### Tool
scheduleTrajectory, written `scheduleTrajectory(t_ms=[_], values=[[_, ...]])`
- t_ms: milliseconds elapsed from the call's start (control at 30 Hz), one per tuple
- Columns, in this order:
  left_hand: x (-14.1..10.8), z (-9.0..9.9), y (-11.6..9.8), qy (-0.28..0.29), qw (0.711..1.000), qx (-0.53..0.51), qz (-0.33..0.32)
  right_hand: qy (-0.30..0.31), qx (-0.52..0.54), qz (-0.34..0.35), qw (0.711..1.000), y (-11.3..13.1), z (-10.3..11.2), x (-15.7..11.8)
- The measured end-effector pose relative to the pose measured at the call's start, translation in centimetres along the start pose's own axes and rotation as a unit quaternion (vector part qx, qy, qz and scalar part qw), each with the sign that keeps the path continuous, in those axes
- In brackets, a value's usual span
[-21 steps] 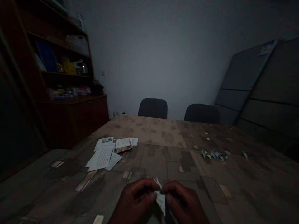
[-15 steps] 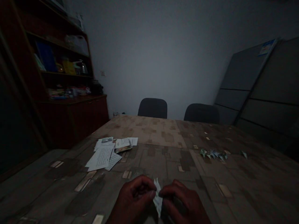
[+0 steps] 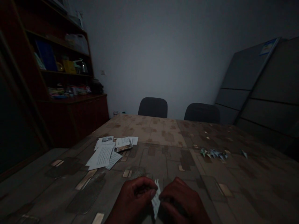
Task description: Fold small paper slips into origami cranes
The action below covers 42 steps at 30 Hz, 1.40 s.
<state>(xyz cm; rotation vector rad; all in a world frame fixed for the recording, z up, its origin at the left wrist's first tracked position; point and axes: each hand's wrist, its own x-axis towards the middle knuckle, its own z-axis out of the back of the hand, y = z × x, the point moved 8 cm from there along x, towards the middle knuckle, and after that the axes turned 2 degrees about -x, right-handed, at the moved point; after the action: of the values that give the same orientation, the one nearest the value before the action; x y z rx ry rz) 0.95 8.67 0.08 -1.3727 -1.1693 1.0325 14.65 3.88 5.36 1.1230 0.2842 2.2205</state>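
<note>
Between my two hands, low in the middle of the view, a narrow folded piece of printed paper stands on end, with two thin points at its top and one at the bottom. My left hand pinches its left edge between thumb and forefinger. From the right, my right hand has its fingers closed on the paper's right edge. Farther right on the table lie several small folded paper shapes in a row, and one more folded paper shape sits apart from them.
A patterned cloth covers the table. Loose printed sheets and a small stack of paper lie at the left. Beyond the far edge stand two dark chairs. A shelf cabinet is at the left.
The folded paper's lower point has swung a little to the left and its face has turned slightly. My right hand's fingers have shifted a little; both hands stay at the paper.
</note>
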Motion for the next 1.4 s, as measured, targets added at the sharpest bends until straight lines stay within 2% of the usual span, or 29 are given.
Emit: scheduleTrajectory(t_ms=[100,300,467,667,800,1000,1100,1233,1400], values=[[0.2,-0.1,0.0,0.016,0.999,0.021,0.019,-0.009,-0.017,0.023,1.000,0.5,0.2,0.2],[0.1,-0.1,0.1,0.010,0.999,0.027,0.034,-0.009,-0.048,0.047,0.998,0.7,0.0,0.3],[0.0,-0.3,-0.3,0.006,0.999,0.045,0.029,0.004,-0.053,0.042,0.998,0.4,-0.4,0.0],[0.0,-0.6,-0.6,0.028,0.997,0.069,0.015,0.004,-0.060,0.036,0.998,0.0,-0.7,-0.2],[0.0,-0.6,-0.5,0.032,0.998,0.058,0.015,-0.001,-0.046,0.029,0.999,0.1,-0.6,-0.2],[0.1,-0.6,0.3,0.040,0.998,0.022,0.036,0.034,-0.065,0.029,0.997,0.5,-0.8,0.1],[0.2,-0.5,0.7,0.039,0.998,-0.001,0.045,0.025,-0.059,0.026,0.998,0.4,-0.6,0.1],[-0.1,-0.7,0.4,0.039,0.998,-0.017,0.038,-0.010,-0.031,-0.008,0.999,-0.4,-0.2,-0.2],[-0.6,-1.0,-0.1,0.028,0.999,-0.014,0.008,0.000,0.000,-0.128,0.992,-2.4,-0.4,-0.9]])
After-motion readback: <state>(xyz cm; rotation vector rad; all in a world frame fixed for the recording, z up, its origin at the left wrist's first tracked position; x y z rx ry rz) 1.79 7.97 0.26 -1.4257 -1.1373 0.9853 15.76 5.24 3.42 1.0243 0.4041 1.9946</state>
